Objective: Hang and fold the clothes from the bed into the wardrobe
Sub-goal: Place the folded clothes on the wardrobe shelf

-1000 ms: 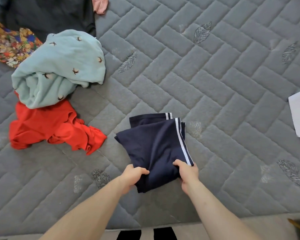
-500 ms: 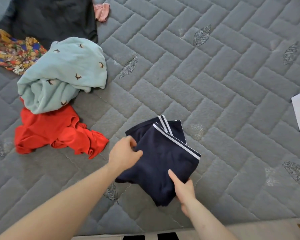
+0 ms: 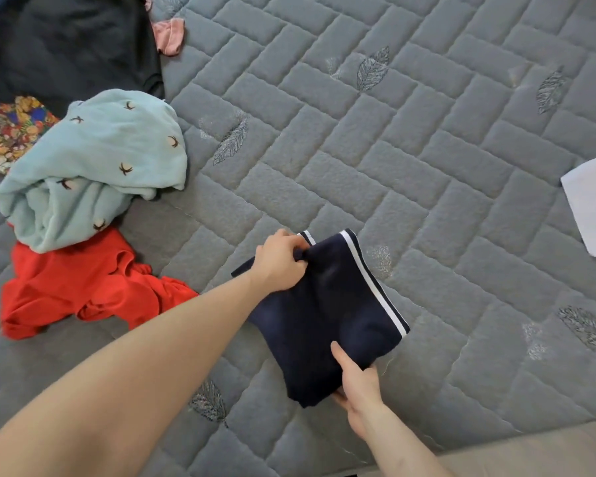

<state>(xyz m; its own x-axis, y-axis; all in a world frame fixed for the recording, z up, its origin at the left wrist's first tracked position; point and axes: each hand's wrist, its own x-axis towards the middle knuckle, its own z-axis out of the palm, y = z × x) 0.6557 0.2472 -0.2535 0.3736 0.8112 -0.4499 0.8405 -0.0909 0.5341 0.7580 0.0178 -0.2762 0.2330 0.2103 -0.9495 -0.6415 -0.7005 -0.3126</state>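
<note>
A folded navy garment with a white stripe [image 3: 327, 315] lies near the front edge of the grey quilted mattress [image 3: 393, 166]. My left hand [image 3: 281, 261] grips its far left corner, fingers curled into the cloth. At the near corner, my right hand [image 3: 356, 383] pinches the fabric, thumb on top and fingers underneath. Unfolded clothes lie at the left: a light blue fleece piece [image 3: 90, 166] on top of a red garment [image 3: 80, 290].
Further back on the left lie a black garment [image 3: 73, 46], a colourful patterned cloth [image 3: 7, 132] and a small pink item [image 3: 167, 36]. A white sheet [image 3: 594, 204] sits at the right edge. The mattress's beige front border [image 3: 530, 456] runs along the bottom right.
The folded navy garment has been turned on the mattress. My left hand moved from its near edge up to the far corner, and my right hand slid down to the near corner.
</note>
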